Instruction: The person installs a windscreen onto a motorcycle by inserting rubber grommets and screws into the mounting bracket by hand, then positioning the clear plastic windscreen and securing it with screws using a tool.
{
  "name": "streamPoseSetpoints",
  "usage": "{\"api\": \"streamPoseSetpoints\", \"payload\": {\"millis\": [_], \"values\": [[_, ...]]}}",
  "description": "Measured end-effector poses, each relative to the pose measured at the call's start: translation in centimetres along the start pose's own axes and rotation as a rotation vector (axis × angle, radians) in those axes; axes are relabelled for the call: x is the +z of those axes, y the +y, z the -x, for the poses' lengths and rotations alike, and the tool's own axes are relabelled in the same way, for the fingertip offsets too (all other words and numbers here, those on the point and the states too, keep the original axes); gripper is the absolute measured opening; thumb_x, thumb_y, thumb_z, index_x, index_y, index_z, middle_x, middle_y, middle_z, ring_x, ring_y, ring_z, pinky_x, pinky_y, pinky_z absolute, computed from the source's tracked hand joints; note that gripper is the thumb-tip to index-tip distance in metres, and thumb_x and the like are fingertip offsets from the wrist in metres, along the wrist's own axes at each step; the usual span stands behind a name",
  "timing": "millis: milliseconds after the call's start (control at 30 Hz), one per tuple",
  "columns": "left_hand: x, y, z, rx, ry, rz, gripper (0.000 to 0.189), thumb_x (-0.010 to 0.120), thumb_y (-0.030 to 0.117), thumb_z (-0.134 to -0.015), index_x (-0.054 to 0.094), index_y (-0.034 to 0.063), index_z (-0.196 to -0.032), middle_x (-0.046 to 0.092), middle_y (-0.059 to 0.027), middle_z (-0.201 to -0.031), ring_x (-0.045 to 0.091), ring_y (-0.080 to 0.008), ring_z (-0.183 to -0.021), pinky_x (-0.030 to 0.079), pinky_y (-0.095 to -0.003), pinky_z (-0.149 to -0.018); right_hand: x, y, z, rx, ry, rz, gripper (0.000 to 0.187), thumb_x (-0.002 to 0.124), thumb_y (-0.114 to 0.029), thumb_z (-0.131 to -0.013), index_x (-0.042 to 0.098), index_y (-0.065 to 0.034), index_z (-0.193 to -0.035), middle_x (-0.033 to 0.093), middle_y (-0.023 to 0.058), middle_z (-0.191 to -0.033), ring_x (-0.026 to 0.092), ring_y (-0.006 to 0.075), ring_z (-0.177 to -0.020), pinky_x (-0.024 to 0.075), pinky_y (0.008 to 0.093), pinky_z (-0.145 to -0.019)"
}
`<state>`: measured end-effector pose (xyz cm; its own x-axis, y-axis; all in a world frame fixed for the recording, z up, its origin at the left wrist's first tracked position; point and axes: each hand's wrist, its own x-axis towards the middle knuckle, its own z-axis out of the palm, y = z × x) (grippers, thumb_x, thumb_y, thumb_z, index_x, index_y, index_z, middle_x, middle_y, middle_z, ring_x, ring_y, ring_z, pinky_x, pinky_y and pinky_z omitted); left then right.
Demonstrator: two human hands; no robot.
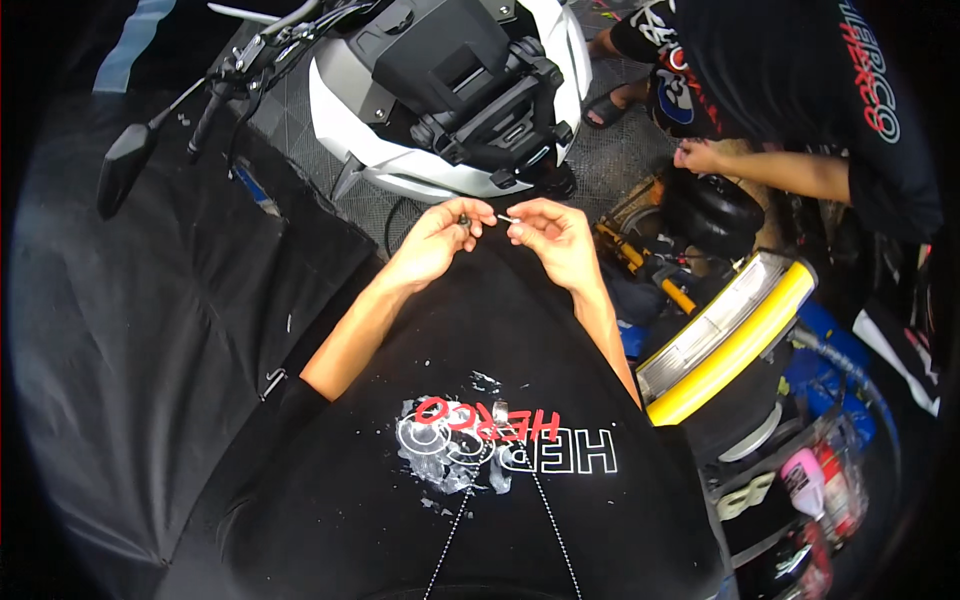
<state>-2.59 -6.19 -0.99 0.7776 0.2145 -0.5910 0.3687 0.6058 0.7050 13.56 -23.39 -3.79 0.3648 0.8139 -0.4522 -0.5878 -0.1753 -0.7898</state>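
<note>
I hold both hands close together in front of my chest, fingertips nearly meeting. My left hand (442, 238) has a small dark round part (464, 221) held among its curled fingers; its exact kind is too small to tell. Between the thumb and fingers of my right hand (553, 238) is a thin, short metal piece (508, 218), like a pin or screw, pointing towards the left fingertips. Just beyond the hands stands a white scooter (442, 182), its black plastic front bracket (502, 124) exposed.
Left of the scooter are a handlebar grip (208, 120) and a mirror (126, 169). A black cover (142, 315) spreads across the left side. At right, a co-worker's hand (701, 157) is above a black rounded object (712, 214). Nearer are a yellow-cased lamp (731, 349) and a pink bottle (802, 480).
</note>
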Motion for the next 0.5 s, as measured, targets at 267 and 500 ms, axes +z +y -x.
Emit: {"api": "streamPoseSetpoints", "payload": {"millis": [267,500], "values": [[0.5,-0.9,-0.5,0.256,0.125,-0.004,0.019,0.048,0.009,-0.113,0.051,0.0024,-0.13,0.071,-0.0173,-0.123,0.072,-0.0184,-0.088,0.057,-0.0304,-0.08,-2.4,1.0,-0.9,-0.031,-0.102,-0.196,0.018,0.073,-0.002,-0.099,0.072,0.0037,-0.117,0.076,0.0132,-0.102,0.076,0.0218,-0.094,0.0643,0.0354,-0.086],[2.3,-0.5,-2.0,0.784,0.639,-0.803,0.014,0.066,0.002,-0.103,0.067,-0.0005,-0.116,0.078,-0.0142,-0.099,0.074,-0.0232,-0.076,0.059,-0.0324,-0.068,-2.1,0.7,-2.2,-0.06,-0.047,-0.163,0.017,0.077,-0.004,-0.097,0.074,0.0027,-0.112,0.077,0.0109,-0.098,0.076,0.0177,-0.086,0.0637,0.0317,-0.081]]}}
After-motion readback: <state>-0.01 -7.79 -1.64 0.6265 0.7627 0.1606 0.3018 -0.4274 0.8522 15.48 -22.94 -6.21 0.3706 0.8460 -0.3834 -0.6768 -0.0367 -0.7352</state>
